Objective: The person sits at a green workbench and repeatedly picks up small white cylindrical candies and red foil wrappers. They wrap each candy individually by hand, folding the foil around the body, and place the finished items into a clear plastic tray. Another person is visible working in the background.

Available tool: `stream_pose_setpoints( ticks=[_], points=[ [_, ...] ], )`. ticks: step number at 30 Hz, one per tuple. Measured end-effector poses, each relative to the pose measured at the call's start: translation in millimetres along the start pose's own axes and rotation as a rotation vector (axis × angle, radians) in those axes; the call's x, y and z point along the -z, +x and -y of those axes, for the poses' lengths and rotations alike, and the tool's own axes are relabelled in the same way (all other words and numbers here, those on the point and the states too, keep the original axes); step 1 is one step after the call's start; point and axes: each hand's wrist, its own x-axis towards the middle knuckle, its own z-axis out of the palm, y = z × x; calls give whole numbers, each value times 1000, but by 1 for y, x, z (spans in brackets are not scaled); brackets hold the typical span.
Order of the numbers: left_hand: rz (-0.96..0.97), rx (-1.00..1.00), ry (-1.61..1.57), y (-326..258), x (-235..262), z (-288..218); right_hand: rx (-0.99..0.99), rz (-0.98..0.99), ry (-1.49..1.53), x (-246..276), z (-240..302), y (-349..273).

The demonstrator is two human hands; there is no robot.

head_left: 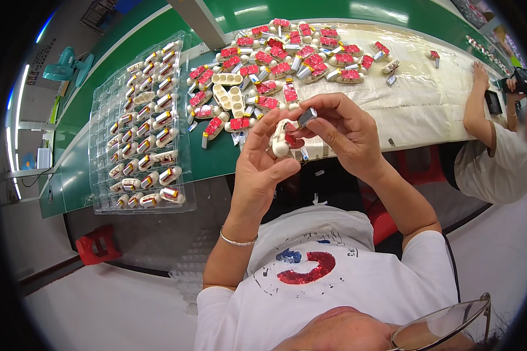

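Above my lap, my left hand [260,161] grips a cream plastic housing [280,146] with rounded ends and a red part on it. My right hand [348,134] is close beside it, thumb and fingers pinching a small silver-grey block [307,117] that looks like a battery cell. The block is just above the housing; fingers hide whether the two touch or are wired together. Beyond my hands lies a heap of similar cream housings [267,103] with red parts, many with silver blocks hanging off them.
Clear plastic trays [99,169] at the left hold rows of housings with silver blocks on top. Cream pieces with round hollows [228,99] lie between trays and heap. A metal post [199,23] rises behind. Another person's arm [479,99] rests on the table at right.
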Motion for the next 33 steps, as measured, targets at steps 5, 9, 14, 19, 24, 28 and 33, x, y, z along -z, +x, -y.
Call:
stream_pose_setpoints(
  ticks=[5, 9, 14, 19, 24, 28, 33],
  points=[
    [-176, -16, 119, -4, -3, 3, 93, 18, -202, 1, 1, 2],
    [-168, -78, 185, -8, 1, 6, 173, 109, -393, 1, 12, 8],
    [-129, -117, 266, -7, 7, 8, 274, 131, -470, 1, 16, 11],
    [-103, 25, -80, -5, 7, 9, 414, 173, -568, 3, 15, 15],
    [-95, 135, -221, -3, 8, 2, 431, 211, -587, 5, 19, 17],
    [-143, 172, -235, -4, 13, 0, 402, 225, -589, 4, 19, 17],
    [-95, 73, -170, -7, 9, -2, 368, 180, -581, 2, 17, 19]
  ],
)
